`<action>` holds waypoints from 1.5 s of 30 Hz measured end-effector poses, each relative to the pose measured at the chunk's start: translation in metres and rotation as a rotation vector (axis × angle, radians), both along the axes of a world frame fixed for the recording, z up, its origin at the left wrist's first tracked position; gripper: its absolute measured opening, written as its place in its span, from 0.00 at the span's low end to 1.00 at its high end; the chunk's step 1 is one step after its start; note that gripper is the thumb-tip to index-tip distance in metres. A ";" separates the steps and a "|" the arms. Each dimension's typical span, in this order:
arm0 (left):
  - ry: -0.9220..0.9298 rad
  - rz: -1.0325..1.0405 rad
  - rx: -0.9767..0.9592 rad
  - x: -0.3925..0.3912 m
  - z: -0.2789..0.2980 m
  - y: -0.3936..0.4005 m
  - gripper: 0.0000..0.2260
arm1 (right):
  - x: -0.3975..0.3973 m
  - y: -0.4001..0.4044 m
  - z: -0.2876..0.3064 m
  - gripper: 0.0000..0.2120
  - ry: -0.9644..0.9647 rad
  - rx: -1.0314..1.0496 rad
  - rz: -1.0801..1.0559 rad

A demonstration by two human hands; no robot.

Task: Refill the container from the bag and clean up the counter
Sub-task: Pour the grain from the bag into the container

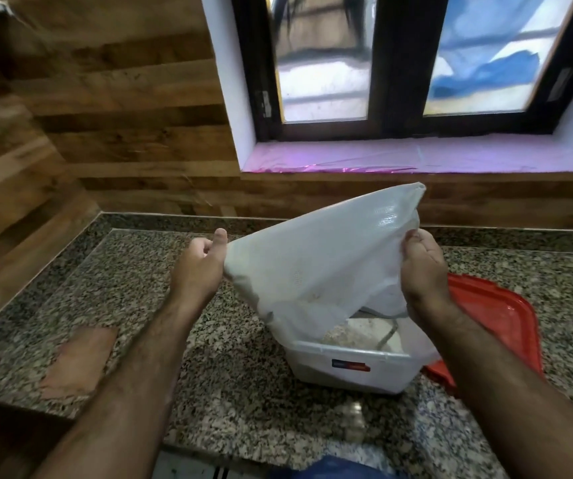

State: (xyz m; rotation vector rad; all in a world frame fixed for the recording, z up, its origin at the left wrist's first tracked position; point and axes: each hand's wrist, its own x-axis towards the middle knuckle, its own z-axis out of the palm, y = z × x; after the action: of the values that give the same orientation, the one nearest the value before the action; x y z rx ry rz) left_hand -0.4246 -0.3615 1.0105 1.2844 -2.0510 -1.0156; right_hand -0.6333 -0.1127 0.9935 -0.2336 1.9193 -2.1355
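A white plastic bag [319, 264] hangs upended over a clear plastic container [347, 366] on the granite counter [133, 281]. The bag's mouth points down into the container, where pale grain [350, 335] lies. My left hand [202, 267] grips the bag's left corner. My right hand [423, 274] pinches the bag's right edge higher up. The container carries a small red and blue label on its near wall.
A red lid [499, 316] lies flat on the counter just right of and behind the container. Wood-look wall panels rise at the left and back. A window [399, 63] with a pink-lined sill sits above the counter. A pinkish patch [77, 361] marks the counter's near left.
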 end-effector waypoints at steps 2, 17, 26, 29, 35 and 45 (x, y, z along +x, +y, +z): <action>0.234 0.014 0.193 0.000 -0.012 0.004 0.25 | -0.001 0.000 -0.003 0.13 -0.006 0.037 -0.011; 0.526 -0.037 -0.196 -0.054 0.011 0.019 0.28 | -0.011 0.028 0.014 0.37 0.068 0.148 -0.108; 0.493 -0.130 -0.284 -0.068 0.026 0.015 0.31 | -0.005 0.016 0.081 0.57 1.245 1.062 0.216; 0.519 -0.160 -0.298 -0.069 0.031 0.018 0.33 | -0.009 0.002 0.095 0.67 1.141 1.241 0.522; 0.668 -0.015 -0.285 -0.068 0.032 0.020 0.31 | -0.026 0.001 0.110 0.79 1.045 1.346 0.760; 0.640 -0.037 -0.283 -0.070 0.029 0.026 0.31 | -0.032 0.019 0.080 0.23 1.363 1.094 0.714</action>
State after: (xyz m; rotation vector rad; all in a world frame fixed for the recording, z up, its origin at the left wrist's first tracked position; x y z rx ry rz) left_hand -0.4948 -0.3359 1.0392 0.6616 -1.6427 -0.9516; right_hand -0.6654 -0.0932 1.0735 -2.0020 2.5396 -0.1109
